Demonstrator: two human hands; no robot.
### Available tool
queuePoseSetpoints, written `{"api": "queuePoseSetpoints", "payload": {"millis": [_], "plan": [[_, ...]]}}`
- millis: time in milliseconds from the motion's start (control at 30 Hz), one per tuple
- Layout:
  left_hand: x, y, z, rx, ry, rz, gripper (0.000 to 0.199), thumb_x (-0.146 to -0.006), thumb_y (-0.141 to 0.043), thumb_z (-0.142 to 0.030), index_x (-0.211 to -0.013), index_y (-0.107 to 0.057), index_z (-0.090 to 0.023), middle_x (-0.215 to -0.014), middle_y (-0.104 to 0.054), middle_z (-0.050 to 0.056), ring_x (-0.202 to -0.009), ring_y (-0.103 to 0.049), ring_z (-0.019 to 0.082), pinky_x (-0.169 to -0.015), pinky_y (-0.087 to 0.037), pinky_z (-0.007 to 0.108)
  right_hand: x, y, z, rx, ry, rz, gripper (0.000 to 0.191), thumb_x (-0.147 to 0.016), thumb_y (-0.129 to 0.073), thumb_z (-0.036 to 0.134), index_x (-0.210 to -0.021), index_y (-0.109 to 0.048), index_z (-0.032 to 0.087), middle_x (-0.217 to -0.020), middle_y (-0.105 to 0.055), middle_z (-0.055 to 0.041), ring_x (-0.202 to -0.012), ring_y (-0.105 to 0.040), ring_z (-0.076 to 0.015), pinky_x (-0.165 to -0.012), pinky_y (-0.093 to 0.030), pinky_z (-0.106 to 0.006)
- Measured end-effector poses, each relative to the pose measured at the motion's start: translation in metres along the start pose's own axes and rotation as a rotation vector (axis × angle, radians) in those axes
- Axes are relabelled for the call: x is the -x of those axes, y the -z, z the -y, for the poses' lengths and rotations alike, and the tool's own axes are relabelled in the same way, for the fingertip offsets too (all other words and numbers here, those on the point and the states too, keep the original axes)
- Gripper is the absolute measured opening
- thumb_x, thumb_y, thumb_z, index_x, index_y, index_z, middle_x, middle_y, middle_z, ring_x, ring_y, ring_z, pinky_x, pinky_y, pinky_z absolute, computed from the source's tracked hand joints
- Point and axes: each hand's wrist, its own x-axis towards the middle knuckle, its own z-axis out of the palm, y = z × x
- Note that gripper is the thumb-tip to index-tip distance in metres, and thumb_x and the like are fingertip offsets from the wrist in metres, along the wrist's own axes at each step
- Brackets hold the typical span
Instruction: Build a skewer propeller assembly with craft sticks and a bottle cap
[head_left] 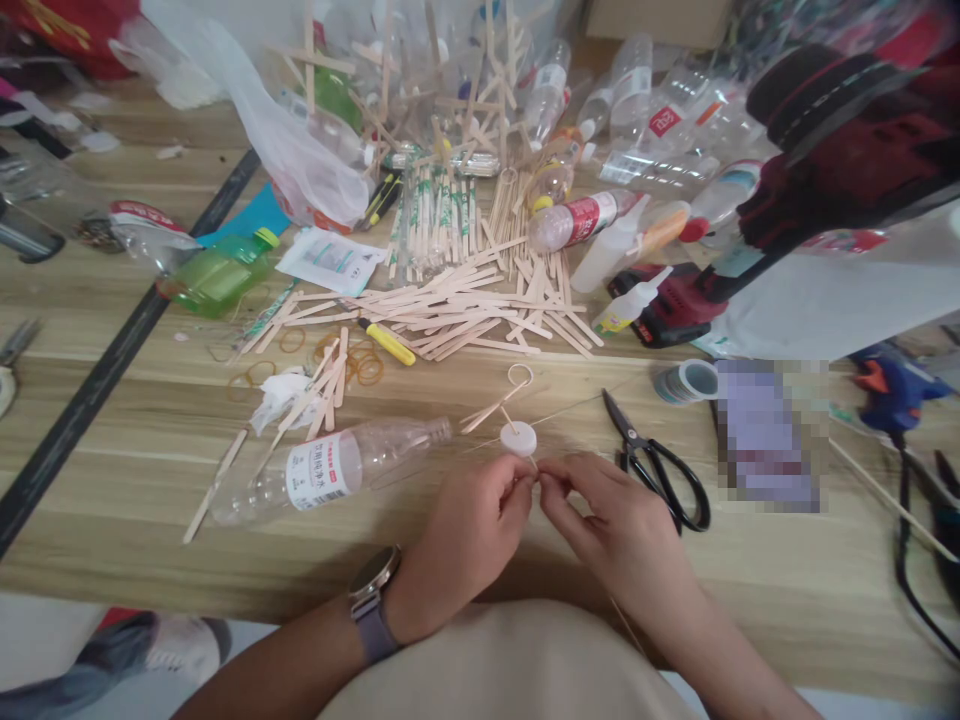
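Before me, my left hand (480,515) and my right hand (607,510) meet with fingertips pinched together. Between them is the lower end of a thin wooden stick (510,413), which passes through a white bottle cap (518,438). A thin string (626,625) trails below my right hand, and its fingers appear closed on it; the exact grip is hidden. Beyond the cap lie crossed flat sticks (480,408) and a small ring (520,375). A clear plastic bottle (375,461) lies left of my hands; black-handled scissors (651,455) lie to the right.
Further back are a heap of craft sticks (465,305), a yellow utility knife (388,342), rubber bands (364,362) and glue bottles (630,300). A red-black power tool (817,180) stands right, near a tape roll (686,381) and blue glue gun (896,390). Someone's shoe (184,645) shows lower left.
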Motion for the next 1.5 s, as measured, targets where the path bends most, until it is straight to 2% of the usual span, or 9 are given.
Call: {"api": "queuePoseSetpoints", "payload": {"millis": [200, 433, 567, 767, 933, 1100, 1267, 1500], "plan": [[-0.001, 0.001, -0.002, -0.061, -0.01, 0.024, 0.02, -0.092, -0.045, -0.021, -0.082, -0.063, -0.018, -0.072, -0.069, 0.003, -0.062, -0.061, 0.016, -0.057, -0.039, 0.026, 0.0, -0.005, 0.003, 0.099, 0.042, -0.013, 0.019, -0.094, -0.047, 0.017, -0.08, -0.059, 0.02, -0.07, -0.063, -0.0016, -0.063, -0.062, -0.0158, -0.056, -0.046, -0.026], [-0.001, -0.001, 0.0, -0.112, -0.042, 0.009, 0.021, -0.092, -0.046, -0.021, -0.079, -0.062, -0.018, -0.072, -0.07, 0.005, -0.063, -0.062, 0.017, -0.057, -0.039, 0.026, 0.003, -0.012, 0.0, 0.239, 0.117, -0.043, 0.027, -0.099, -0.039, 0.019, -0.078, -0.057, 0.021, -0.069, -0.063, -0.0033, -0.063, -0.061, -0.0183, -0.06, -0.047, -0.03], [-0.002, -0.001, -0.002, -0.091, -0.062, 0.007, 0.02, -0.091, -0.047, -0.018, -0.082, -0.065, -0.018, -0.069, -0.068, 0.002, -0.058, -0.058, 0.015, -0.055, -0.038, 0.025, 0.004, -0.01, -0.004, 0.179, 0.077, -0.066, 0.025, -0.096, -0.042, 0.017, -0.075, -0.054, 0.021, -0.065, -0.06, -0.0009, -0.059, -0.06, -0.0159, -0.054, -0.045, -0.027], [-0.003, 0.002, -0.004, -0.089, -0.049, -0.013, 0.019, -0.09, -0.048, -0.017, -0.085, -0.067, -0.016, -0.068, -0.068, 0.002, -0.057, -0.057, 0.014, -0.054, -0.037, 0.024, 0.008, -0.002, -0.002, -0.019, -0.019, -0.022, 0.017, -0.092, -0.047, 0.014, -0.09, -0.063, 0.021, -0.077, -0.069, -0.0023, -0.069, -0.067, -0.0157, -0.059, -0.049, -0.024], [-0.001, 0.001, -0.005, -0.085, -0.061, 0.017, 0.019, -0.091, -0.048, -0.018, -0.085, -0.066, -0.018, -0.07, -0.07, 0.002, -0.058, -0.059, 0.014, -0.055, -0.039, 0.024, 0.009, -0.002, -0.001, -0.006, -0.031, -0.038, 0.016, -0.092, -0.05, 0.017, -0.084, -0.063, 0.021, -0.075, -0.07, -0.0017, -0.067, -0.067, -0.0157, -0.06, -0.051, -0.025], [0.0, -0.001, -0.004, -0.151, -0.085, 0.042, 0.02, -0.093, -0.046, -0.018, -0.085, -0.064, -0.017, -0.078, -0.073, 0.007, -0.066, -0.065, 0.018, -0.059, -0.041, 0.027, 0.008, -0.006, 0.0, 0.066, 0.013, -0.073, 0.018, -0.093, -0.049, 0.017, -0.081, -0.062, 0.02, -0.07, -0.066, -0.0011, -0.063, -0.064, -0.0153, -0.057, -0.048, -0.025], [0.002, -0.002, -0.003, -0.201, -0.124, 0.058, 0.022, -0.095, -0.044, -0.017, -0.085, -0.063, -0.016, -0.078, -0.073, 0.008, -0.067, -0.065, 0.018, -0.059, -0.04, 0.027, 0.008, -0.008, 0.0, 0.147, 0.064, -0.093, 0.022, -0.095, -0.045, 0.017, -0.078, -0.059, 0.02, -0.068, -0.064, -0.0012, -0.061, -0.062, -0.0155, -0.057, -0.046, -0.026], [0.002, 0.001, -0.007, -0.156, -0.1, 0.029, 0.019, -0.091, -0.047, -0.015, -0.085, -0.065, -0.017, -0.066, -0.067, 0.002, -0.055, -0.057, 0.014, -0.054, -0.036, 0.024, 0.009, -0.002, -0.002, 0.002, 0.0, -0.05, 0.018, -0.092, -0.047, 0.012, -0.086, -0.062, 0.02, -0.076, -0.068, -0.0014, -0.067, -0.066, -0.0144, -0.061, -0.049, -0.024]]}}
